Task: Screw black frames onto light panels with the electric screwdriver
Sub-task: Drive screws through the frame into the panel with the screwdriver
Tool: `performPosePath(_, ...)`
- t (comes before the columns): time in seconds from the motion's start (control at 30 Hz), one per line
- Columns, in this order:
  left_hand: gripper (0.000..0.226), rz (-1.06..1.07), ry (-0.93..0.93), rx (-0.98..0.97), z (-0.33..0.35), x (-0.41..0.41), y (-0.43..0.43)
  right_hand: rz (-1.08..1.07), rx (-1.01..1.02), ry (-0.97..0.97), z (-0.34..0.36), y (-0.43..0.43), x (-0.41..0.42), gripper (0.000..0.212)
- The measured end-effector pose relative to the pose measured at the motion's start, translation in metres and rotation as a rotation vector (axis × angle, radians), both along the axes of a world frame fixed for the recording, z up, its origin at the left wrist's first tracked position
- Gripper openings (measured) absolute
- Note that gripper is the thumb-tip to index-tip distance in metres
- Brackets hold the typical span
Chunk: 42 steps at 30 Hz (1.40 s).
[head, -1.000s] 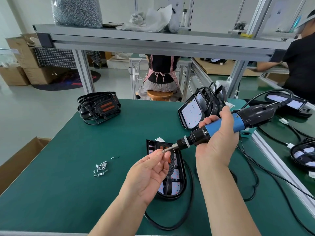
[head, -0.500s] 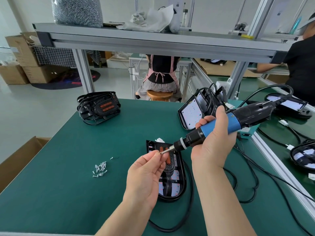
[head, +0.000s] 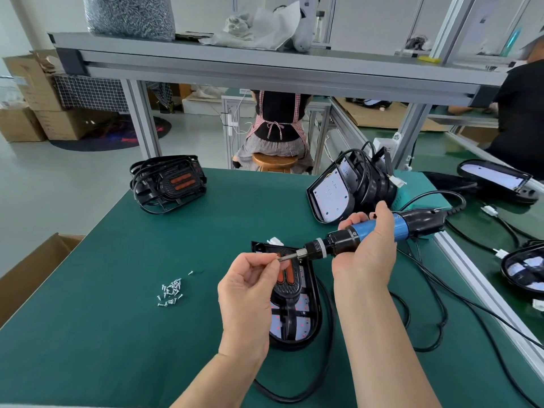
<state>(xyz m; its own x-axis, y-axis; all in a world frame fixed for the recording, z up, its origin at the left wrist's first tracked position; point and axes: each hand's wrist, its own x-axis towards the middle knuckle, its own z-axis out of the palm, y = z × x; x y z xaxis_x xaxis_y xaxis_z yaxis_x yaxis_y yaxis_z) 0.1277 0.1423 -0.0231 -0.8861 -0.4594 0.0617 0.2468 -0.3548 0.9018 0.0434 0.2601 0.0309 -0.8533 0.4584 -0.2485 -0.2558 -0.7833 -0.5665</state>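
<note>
Left hand (head: 247, 293) closing since a second ago, from loose fingers under the bit (head: 287, 257) to thumb and forefinger pinching its tip. Probably seating a screw there, though it is too small to confirm. Right hand (head: 368, 248) wrapping fully round the electric screwdriver (head: 341, 241), which is sitting a touch lower and flatter than before.

Tool lying near horizontal, bit pointing to the person's left. Light panel (head: 303, 322) lying flat on the green table (head: 117, 319) directly beneath both hands, black frame (head: 287, 293) already resting on it, long axis running away from the person.

Judgement: work is lying straight below the tip, so the coming move is calling for the right hand tipping the tool upright, bit down, onto a frame hole. Which hole I cannot tell.

Loose screws (head: 170, 291) waiting left of the panel, nearer the left hand.
</note>
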Motion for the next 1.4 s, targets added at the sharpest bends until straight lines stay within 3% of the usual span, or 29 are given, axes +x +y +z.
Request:
performPosePath(0.2, 0.029, -0.03, 0.009, -0.06, -0.007, -0.008, -0.005, 0.009, 0.025, 0.003, -0.003, -0.001, -0.009, 0.024)
performPosePath(0.37, 0.044, -0.06, -0.035, -0.121, -0.017, -0.014, -0.016, 0.013, 0.074, -0.001, -0.003, -0.006, -0.019, 0.019)
performPosePath(0.57, 0.044, 0.15, -0.183, -0.613, -0.028, -0.022, -0.036, 0.003, 0.138, 0.029, 0.001, -0.009, -0.033, 0.023)
performPosePath(0.63, 0.036, 0.09, -0.344, -0.687, -0.028, -0.03, -0.043, -0.014, 0.189, 0.06, 0.003, -0.012, -0.039, 0.022)
performPosePath(0.8, 0.071, -0.155, -0.624, -0.987, -0.03, -0.049, -0.042, -0.016, 0.338, 0.176, 0.006, -0.03, -0.052, 0.018)
performPosePath(0.9, 0.082, -0.173, -0.648, -0.928, -0.036, -0.054, -0.043, 0.011, 0.431, 0.251, 0.006, -0.043, -0.056, 0.019)
performPosePath(1.0, 0.081, -0.195, -0.641, -0.726, -0.041, -0.055, -0.045, 0.062, 0.481, 0.27, 0.004, -0.055, -0.06, 0.018)
performPosePath(1.1, 0.081, -0.195, -0.631, -0.672, -0.042, -0.055, -0.045, 0.104, 0.497, 0.265, 0.0, -0.064, -0.06, 0.019)
performPosePath(1.4, 0.048, -0.162, -0.591, -0.642, -0.044, -0.055, -0.044, 0.131, 0.538, 0.248, -0.005, -0.07, -0.06, 0.022)
